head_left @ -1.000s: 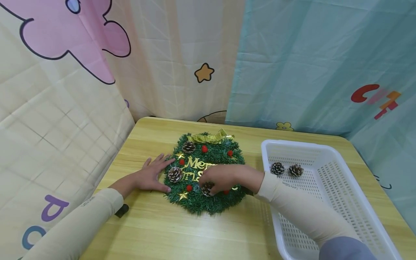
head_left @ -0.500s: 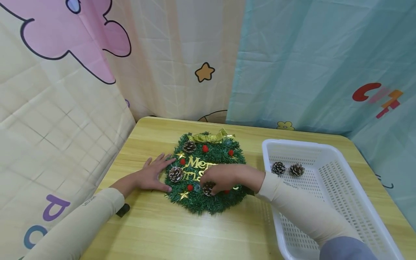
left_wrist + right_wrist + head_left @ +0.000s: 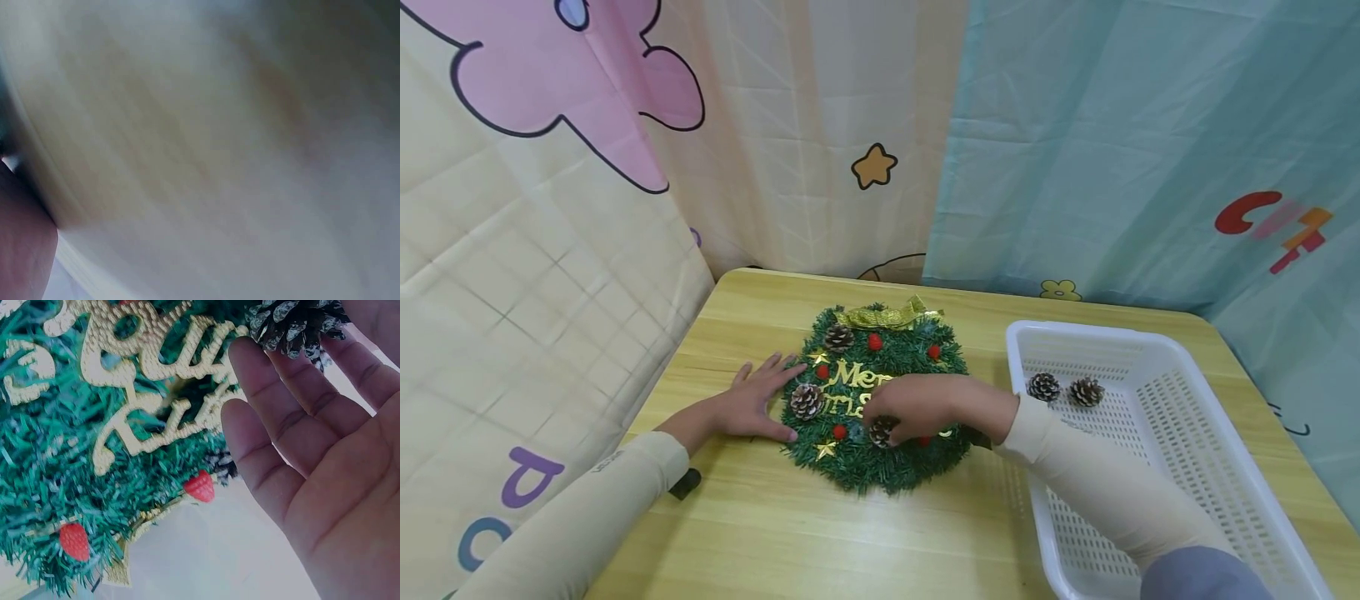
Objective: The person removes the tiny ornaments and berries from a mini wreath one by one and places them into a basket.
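A green tinsel wreath lies flat on the table, with gold lettering across its middle. My right hand pinches a pine cone at the lower middle of the wreath; in the right wrist view that pine cone sits between the fingertips and thumb, above the tinsel. Fingers spread, my left hand rests at the wreath's left edge. Close to it, another pine cone sits on the wreath, and a further pine cone is higher up. The left wrist view is mostly blurred.
To the right stands a white perforated basket holding two pine cones, with my right forearm across it. Red berries, gold stars and a gold ribbon decorate the wreath. Printed curtains hang behind the wooden table.
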`<act>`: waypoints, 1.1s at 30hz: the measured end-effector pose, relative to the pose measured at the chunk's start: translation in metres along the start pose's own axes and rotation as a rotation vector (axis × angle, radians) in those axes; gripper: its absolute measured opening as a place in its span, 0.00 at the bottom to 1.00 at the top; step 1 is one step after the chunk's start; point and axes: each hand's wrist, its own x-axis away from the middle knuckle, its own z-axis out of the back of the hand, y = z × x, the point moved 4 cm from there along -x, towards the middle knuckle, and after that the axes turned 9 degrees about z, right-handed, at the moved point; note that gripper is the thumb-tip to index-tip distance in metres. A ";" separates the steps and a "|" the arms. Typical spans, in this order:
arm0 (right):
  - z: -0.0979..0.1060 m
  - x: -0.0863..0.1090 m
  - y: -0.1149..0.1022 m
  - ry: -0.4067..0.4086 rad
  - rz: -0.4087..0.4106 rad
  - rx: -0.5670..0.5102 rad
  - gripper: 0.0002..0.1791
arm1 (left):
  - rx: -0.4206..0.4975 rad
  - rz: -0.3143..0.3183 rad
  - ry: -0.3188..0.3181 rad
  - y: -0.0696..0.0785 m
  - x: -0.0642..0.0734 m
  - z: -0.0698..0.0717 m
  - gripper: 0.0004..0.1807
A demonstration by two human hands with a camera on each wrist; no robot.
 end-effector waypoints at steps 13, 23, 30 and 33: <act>0.015 0.017 -0.002 0.049 0.008 -0.004 0.21 | -0.018 0.002 0.007 0.002 0.000 0.002 0.62; 0.016 0.034 0.001 0.114 -0.010 -0.015 0.18 | -0.023 0.002 0.004 0.002 -0.001 0.000 0.62; 0.019 0.052 0.005 0.145 -0.039 -0.033 0.22 | -0.024 0.000 0.006 0.002 -0.001 0.001 0.62; 0.021 0.060 0.007 0.168 -0.043 -0.025 0.22 | -0.027 0.000 0.007 0.003 0.001 0.002 0.62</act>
